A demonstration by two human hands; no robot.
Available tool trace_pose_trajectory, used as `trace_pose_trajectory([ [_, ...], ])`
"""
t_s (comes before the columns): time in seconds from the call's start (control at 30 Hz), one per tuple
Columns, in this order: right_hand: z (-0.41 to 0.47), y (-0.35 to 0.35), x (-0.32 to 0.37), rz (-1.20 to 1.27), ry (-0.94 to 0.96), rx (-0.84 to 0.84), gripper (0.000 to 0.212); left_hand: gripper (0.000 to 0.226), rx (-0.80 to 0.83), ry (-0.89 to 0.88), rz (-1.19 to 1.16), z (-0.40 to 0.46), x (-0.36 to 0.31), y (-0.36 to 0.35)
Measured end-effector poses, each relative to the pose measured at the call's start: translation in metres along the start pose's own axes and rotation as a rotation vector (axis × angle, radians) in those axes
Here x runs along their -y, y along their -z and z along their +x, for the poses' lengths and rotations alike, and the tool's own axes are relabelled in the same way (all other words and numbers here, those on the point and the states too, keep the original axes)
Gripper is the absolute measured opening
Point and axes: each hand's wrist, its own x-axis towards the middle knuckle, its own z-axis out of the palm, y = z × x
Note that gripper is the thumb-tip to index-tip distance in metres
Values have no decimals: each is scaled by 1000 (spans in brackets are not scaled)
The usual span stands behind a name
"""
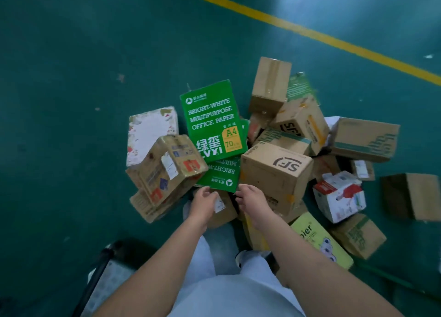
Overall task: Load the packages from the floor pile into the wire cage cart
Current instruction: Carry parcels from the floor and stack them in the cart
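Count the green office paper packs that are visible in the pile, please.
2. The upper pack lies face up in the pile's middle; the lower pack lies partly under it, beside the hands. Others may be hidden.

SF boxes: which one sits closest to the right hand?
The large SF box at the pile's centre, logo on its top face, just beyond the right hand. The other SF box lies farther back, tilted.
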Motion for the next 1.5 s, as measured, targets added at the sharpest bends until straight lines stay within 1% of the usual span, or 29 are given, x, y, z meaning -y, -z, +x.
trace_pose_trajectory([
  [0.03, -2, -10, 10, 9, 10, -20, 21, 40, 27, -3, 8, 10, -8, 9],
  [0.13, -2, -30, 39, 47, 49, -82, 16, 47, 116, -35, 55, 34, -44, 24],
  [0.27, 1, -29, 66, 106, 66, -154, 15, 46, 194, -107, 144, 54, -90, 21],
  [0.43, 15, 4, 73, 188, 13, -256, 15, 46, 287, -145, 285, 74, -123, -12],
  [0.6, 60, 43, 64, 211, -23, -280, 19, 51, 340, -164, 398, 103, -133, -64],
  [0.67, 97, 64, 52, 217, -55, -279, 26, 54, 338, -141, 442, 132, -126, -98],
  [0.77, 150, 97, 35, 247, -52, -297, 53, 60, 307, -83, 458, 178, -118, -144],
  [0.83, 188, 123, 22, 183, -28, -295, 65, 66, 266, -38, 458, 213, -109, -172],
  [0.9, 224, 149, 4, 112, -6, -292, 69, 73, 216, 6, 443, 248, -96, -198],
  [1.03, 263, 193, -45, 96, -57, -406, 59, 79, 91, 27, 441, 290, -72, -237],
  [1.1, 263, 215, -65, 136, -93, -452, 57, 82, 80, -5, 464, 292, -62, -258],
  [1.13, 263, 235, -76, 188, -132, -483, 57, 83, 95, -35, 495, 288, -57, -279],
  [1.2, 263, 265, -94, 272, -211, -541, 57, 80, 133, -96, 557, 272, -51, -310],
  [1.27, 265, 290, -102, 293, -250, -569, 61, 75, 211, -149, 552, 253, -47, -340],
  [1.33, 264, 314, -97, 296, -219, -583, 60, 67, 324, -191, 542, 231, -43, -376],
  [1.4, 263, 329, -83, 263, -125, -578, 55, 59, 425, -217, 585, 210, -40, -407],
  [1.5, 271, 342, -62, 206, -27, -574, 49, 54, 503, -213, 617, 193, -32, -447],
])
